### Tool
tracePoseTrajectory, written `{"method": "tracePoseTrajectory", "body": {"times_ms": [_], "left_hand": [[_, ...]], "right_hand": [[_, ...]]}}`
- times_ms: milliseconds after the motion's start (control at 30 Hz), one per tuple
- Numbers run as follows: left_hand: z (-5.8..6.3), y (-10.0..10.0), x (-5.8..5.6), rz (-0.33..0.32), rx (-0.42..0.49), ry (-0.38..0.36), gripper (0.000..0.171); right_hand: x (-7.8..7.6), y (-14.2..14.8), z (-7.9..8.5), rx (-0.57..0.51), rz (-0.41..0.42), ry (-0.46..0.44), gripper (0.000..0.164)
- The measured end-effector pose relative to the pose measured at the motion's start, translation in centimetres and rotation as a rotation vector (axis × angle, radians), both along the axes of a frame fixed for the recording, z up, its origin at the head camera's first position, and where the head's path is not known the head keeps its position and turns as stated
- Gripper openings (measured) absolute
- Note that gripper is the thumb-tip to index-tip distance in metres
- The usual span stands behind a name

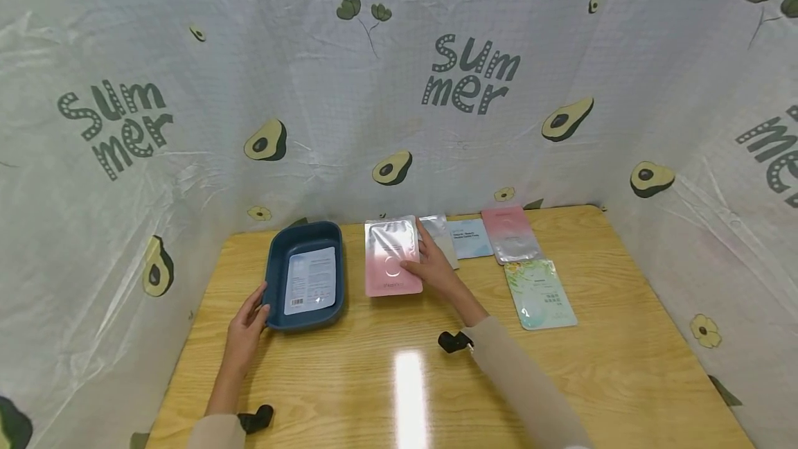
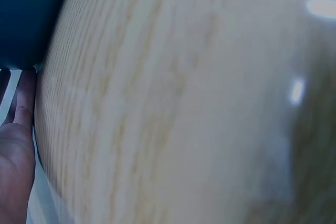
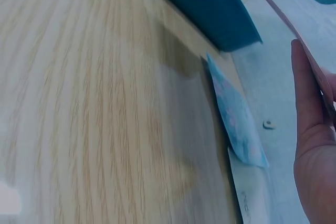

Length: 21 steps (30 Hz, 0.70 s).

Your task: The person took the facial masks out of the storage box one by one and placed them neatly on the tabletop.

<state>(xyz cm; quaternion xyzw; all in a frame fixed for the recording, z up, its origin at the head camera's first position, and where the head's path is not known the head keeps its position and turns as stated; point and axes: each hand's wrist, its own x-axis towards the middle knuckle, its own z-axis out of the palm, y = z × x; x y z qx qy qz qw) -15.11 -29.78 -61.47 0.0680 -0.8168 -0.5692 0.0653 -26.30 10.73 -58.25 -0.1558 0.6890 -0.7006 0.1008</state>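
A dark blue tray (image 1: 340, 276) stands on the left of the table with a white-blue face mask packet (image 1: 310, 281) lying in it. At the tray's near left corner, my left hand (image 1: 244, 331) touches the outer wall with fairly straight fingers; the left wrist view shows its fingers (image 2: 25, 95) against the tray. My right hand (image 1: 439, 270) pinches a pink and silver face mask packet (image 1: 393, 276) by its right side. That packet is raised off the table, seen edge-on in the right wrist view, just right of the tray.
Behind my right hand lies a pale silver packet (image 1: 445, 241), partly hidden. Farther right are a light blue packet (image 1: 472, 240), another pink and silver packet (image 1: 512, 235) and a green one (image 1: 541, 294). A printed sheet (image 1: 324, 179) hangs behind the wooden table (image 1: 349, 380).
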Motion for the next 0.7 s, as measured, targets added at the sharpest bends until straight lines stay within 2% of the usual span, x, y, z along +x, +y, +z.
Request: {"method": "tracePoseTrajectory", "body": {"times_ms": [300,467,700], "left_hand": [[0.3,-0.2,0.0,-0.012,0.003,-0.015,0.053],[0.3,-0.2,-0.1,-0.007,0.005,-0.003,0.052],[0.2,0.0,-0.1,0.007,0.023,-0.014,0.051]], "right_hand": [[0.6,2.6,-0.1,-0.011,0.004,-0.030,0.102],[1.3,4.1,-0.2,0.044,-0.016,-0.038,0.102],[2.8,6.1,-1.0,0.105,-0.001,-0.038,0.104]]}}
